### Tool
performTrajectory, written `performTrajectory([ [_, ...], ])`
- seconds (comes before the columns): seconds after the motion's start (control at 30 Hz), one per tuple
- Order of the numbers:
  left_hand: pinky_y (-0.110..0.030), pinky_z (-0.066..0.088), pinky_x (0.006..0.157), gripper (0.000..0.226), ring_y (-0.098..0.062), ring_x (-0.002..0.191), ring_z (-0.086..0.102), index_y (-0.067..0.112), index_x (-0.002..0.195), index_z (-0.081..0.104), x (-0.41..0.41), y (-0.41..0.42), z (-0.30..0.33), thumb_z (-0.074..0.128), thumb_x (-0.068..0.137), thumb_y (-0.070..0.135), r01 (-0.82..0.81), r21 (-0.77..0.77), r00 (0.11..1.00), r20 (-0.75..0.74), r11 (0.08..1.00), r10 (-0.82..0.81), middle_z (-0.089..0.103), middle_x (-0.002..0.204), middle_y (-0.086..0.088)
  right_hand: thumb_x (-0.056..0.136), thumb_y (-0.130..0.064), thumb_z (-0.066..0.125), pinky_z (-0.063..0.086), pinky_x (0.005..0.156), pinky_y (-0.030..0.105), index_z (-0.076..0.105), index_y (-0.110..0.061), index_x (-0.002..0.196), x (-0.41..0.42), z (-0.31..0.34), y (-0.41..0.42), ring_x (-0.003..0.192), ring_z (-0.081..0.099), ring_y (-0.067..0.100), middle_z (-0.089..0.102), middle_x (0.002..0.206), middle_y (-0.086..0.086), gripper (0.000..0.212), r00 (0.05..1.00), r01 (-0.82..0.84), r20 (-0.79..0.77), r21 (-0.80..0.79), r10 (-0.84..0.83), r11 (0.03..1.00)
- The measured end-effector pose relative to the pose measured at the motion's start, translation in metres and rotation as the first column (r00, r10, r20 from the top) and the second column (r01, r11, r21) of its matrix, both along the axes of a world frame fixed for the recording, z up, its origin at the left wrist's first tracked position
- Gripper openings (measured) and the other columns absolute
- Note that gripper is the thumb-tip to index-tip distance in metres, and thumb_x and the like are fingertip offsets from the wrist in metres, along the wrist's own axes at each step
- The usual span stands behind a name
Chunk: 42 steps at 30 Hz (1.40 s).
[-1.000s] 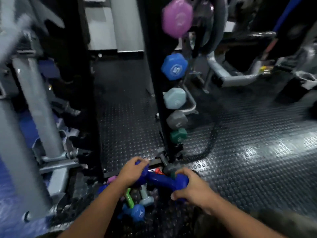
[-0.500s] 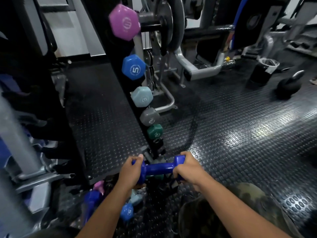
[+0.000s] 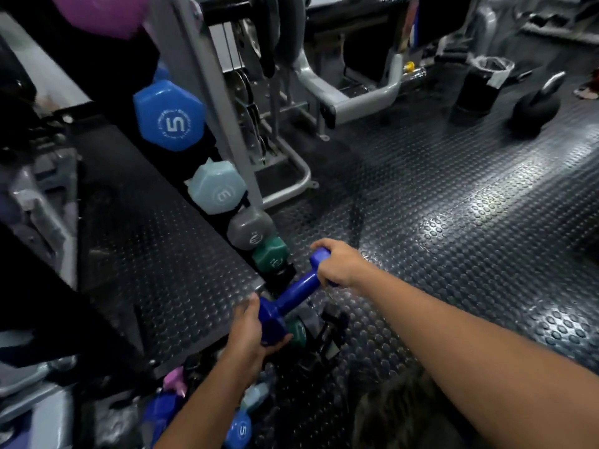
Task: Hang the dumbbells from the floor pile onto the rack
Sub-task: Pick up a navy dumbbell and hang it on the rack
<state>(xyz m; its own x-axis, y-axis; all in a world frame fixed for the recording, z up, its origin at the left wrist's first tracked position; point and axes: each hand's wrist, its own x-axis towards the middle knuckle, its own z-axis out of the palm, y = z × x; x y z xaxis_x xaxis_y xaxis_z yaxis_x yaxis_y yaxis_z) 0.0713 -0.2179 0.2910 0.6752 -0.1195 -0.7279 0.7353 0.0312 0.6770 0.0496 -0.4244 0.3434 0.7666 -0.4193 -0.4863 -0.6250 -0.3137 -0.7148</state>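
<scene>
A studded black rubber floor [image 3: 453,222] runs under a dark rack [image 3: 181,163] hung with hex-ended dumbbells — purple, blue, pale blue, grey, green. Near its foot, a glossy dark-blue dumbbell [image 3: 291,294] tilts in the air, the left hand [image 3: 248,332] wrapped around its lower head, the right hand [image 3: 340,265] clenched on its upper head — above the floor pile [image 3: 240,426]

This is a gym. Colored hex dumbbells [image 3: 169,117] hang on a black rack [image 3: 136,102] above studded rubber flooring [image 3: 453,222]. A kettlebell [image 3: 534,108] and grey weight machines [image 3: 353,92] stand behind.
</scene>
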Motion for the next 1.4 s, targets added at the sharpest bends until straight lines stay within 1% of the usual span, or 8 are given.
performTrajectory([
  [0.1,-0.053,0.061,0.072,0.034,-0.043,0.102,0.064,0.014,0.123,0.053,0.015,-0.027,-0.012,0.052,0.107,0.044,-0.096,-0.047,0.994,-0.059,0.994,0.093,0.059,0.122,-0.021,0.066,-0.015,0.067,0.057,0.06,0.031,0.06,-0.033,0.13,0.038,-0.018,-0.029,0.087,0.067,0.025,0.059,0.122,0.01,0.067,1.0,0.003,-0.006,0.049,-0.002,0.999],
  [0.2,-0.052,0.059,0.074,0.037,-0.039,0.091,0.063,0.009,0.118,0.057,0.028,-0.053,-0.029,0.053,0.107,0.044,-0.196,-0.109,0.975,-0.124,0.975,0.182,0.063,0.115,-0.024,0.07,-0.047,0.068,0.057,0.092,0.046,0.07,-0.027,0.102,0.069,-0.044,-0.053,0.102,0.065,0.029,0.066,0.116,0.007,0.038,0.994,0.079,0.06,0.112,-0.086,0.991],
  [0.3,-0.051,0.059,0.077,0.033,-0.04,0.096,0.061,0.01,0.124,0.056,0.04,-0.072,-0.055,0.053,0.109,0.039,-0.305,-0.142,0.943,-0.184,0.942,0.277,0.059,0.12,-0.02,0.103,-0.051,0.051,0.043,0.1,0.041,0.065,-0.024,0.129,0.087,-0.07,-0.061,0.114,0.061,0.027,0.065,0.127,0.006,0.04,0.995,-0.019,0.099,0.045,0.014,0.999],
  [0.5,-0.038,0.062,0.054,0.037,-0.038,0.083,0.062,-0.001,0.12,0.061,0.055,-0.094,-0.094,0.052,0.109,0.033,-0.332,-0.189,0.929,-0.237,0.924,0.285,0.063,0.11,-0.024,0.105,-0.047,0.047,0.04,0.115,0.043,0.052,-0.025,0.148,0.121,-0.114,-0.072,0.124,0.055,0.034,0.048,0.139,0.012,0.05,0.976,-0.193,0.07,-0.173,0.208,0.966],
  [0.63,-0.04,0.063,0.057,0.032,-0.038,0.094,0.064,0.003,0.116,0.064,0.067,-0.098,-0.104,0.048,0.111,0.03,-0.377,-0.244,0.914,-0.253,0.894,0.316,0.066,0.114,-0.024,0.102,-0.052,0.056,0.043,0.114,0.045,0.057,-0.024,0.148,0.133,-0.114,-0.073,0.123,0.056,0.029,0.055,0.128,0.005,0.054,0.956,-0.18,0.177,-0.267,0.232,0.947],
  [0.93,-0.048,0.061,0.082,0.034,-0.046,0.125,0.059,0.007,0.135,0.064,0.077,-0.107,-0.106,0.052,0.104,0.016,-0.456,-0.393,0.875,-0.362,0.798,0.322,0.062,0.135,-0.025,0.108,-0.042,0.05,0.03,0.12,0.046,0.053,-0.028,0.149,0.169,-0.109,-0.059,0.133,0.046,0.034,0.055,0.147,0.006,0.044,0.93,-0.226,0.208,-0.33,0.304,0.917],
  [1.2,-0.049,0.061,0.084,0.031,-0.043,0.126,0.059,0.008,0.131,0.066,0.084,-0.104,-0.108,0.057,0.103,0.017,-0.443,-0.436,0.891,-0.31,0.783,0.332,0.064,0.134,-0.023,0.082,-0.027,0.05,0.054,0.101,0.055,0.075,-0.035,0.102,0.199,-0.128,-0.067,0.109,0.066,0.026,0.072,0.115,-0.001,0.033,0.965,-0.052,0.259,0.065,0.033,0.997],
  [1.4,-0.054,0.057,0.096,0.044,-0.045,0.126,0.06,0.01,0.131,0.068,0.084,-0.104,-0.111,0.064,0.088,0.021,-0.455,-0.489,0.888,-0.315,0.744,0.336,0.068,0.132,-0.022,0.083,-0.019,0.049,0.055,0.1,0.055,0.078,-0.031,0.098,0.215,-0.136,-0.061,0.107,0.068,0.027,0.075,0.108,0.001,0.035,0.964,-0.052,0.264,0.078,0.03,0.996],
])
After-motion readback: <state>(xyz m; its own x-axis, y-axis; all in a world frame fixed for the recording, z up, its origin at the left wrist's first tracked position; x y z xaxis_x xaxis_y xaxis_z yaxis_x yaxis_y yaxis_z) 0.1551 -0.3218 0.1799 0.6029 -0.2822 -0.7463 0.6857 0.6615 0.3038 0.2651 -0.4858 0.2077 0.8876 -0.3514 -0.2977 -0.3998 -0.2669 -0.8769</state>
